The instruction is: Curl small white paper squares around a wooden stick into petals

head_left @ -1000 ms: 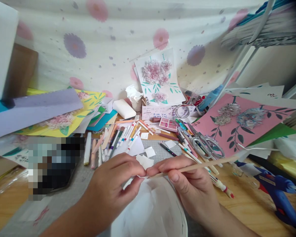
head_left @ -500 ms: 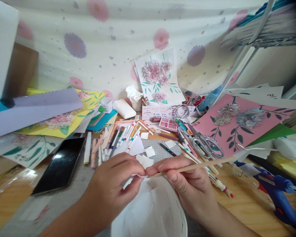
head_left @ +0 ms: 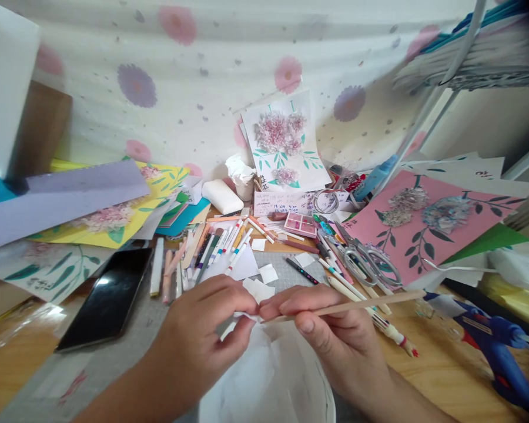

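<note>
My left hand [head_left: 207, 332] pinches a small piece of white paper [head_left: 245, 317] between thumb and fingers. My right hand [head_left: 335, 335] is closed around a thin, flat wooden stick [head_left: 361, 305]. The stick slants from upper right down to my left fingertips, where its tip meets the paper; the exact contact is hidden by the fingers. Below both hands is a white bowl [head_left: 332, 405] with white paper pieces [head_left: 264, 376] in it. Small white paper squares [head_left: 268, 273] lie on the grey mat just beyond my fingers.
Left of the hands lies a black phone [head_left: 106, 299]. Several markers [head_left: 216, 247] are piled ahead, with scissors [head_left: 361, 264] to their right. A blue glue gun [head_left: 489, 335] rests at far right. Flower pictures include one on pink paper [head_left: 449, 252] and one propped upright [head_left: 308, 164].
The stick and my right hand have shifted slightly downward in the picture. My left hand keeps its pinch on the paper, and the view has tilted a little.
</note>
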`<state>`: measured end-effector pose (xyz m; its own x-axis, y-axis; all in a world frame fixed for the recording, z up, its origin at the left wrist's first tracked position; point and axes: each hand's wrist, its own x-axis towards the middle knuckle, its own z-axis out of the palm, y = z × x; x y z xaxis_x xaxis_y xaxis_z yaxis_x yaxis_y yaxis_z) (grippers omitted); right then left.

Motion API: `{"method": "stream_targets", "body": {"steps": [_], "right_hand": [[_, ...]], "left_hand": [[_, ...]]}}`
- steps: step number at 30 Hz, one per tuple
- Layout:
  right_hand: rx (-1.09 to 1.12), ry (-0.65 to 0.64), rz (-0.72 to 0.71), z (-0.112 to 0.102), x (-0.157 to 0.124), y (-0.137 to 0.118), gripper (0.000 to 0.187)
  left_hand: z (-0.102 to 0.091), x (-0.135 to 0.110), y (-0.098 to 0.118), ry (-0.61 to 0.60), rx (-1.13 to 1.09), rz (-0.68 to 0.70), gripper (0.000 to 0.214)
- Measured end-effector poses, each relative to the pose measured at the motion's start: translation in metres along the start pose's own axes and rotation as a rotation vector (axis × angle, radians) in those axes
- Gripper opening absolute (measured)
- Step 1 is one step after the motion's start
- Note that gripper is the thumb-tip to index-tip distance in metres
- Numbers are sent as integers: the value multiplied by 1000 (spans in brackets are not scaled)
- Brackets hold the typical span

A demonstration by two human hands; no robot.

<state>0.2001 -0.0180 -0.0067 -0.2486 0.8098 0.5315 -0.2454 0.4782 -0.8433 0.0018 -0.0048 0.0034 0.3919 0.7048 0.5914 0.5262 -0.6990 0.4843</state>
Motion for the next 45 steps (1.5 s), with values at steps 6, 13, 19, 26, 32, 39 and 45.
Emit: {"method": "stream_targets", "body": {"steps": [6,13,19,26,32,39,45], "right_hand": [[17,-9,-5,1,-1,1,21],[-67,14,-25,1,-1,1,22],[-35,44,-13,1,-2,2,24],[68,116,-6,4,-2,2,18],[93,151,1,4,-3,5,16],[-75,54,-102,1,0,-2,25],[-62,-2,-117,2,0,-4,29]], "left_hand": [[0,-1,0,-7,-5,-37,21],[0,-1,2,-3,-20,-81,17],[-4,3,4,-50,-87,-166,12],[-1,-4,-2,25,-259,-233,17],[-5,-1,2,-66,-274,-116,20],[-7,7,8,-123,-387,-159,25],[-3,6,6,-148,-467,-262,27]]}}
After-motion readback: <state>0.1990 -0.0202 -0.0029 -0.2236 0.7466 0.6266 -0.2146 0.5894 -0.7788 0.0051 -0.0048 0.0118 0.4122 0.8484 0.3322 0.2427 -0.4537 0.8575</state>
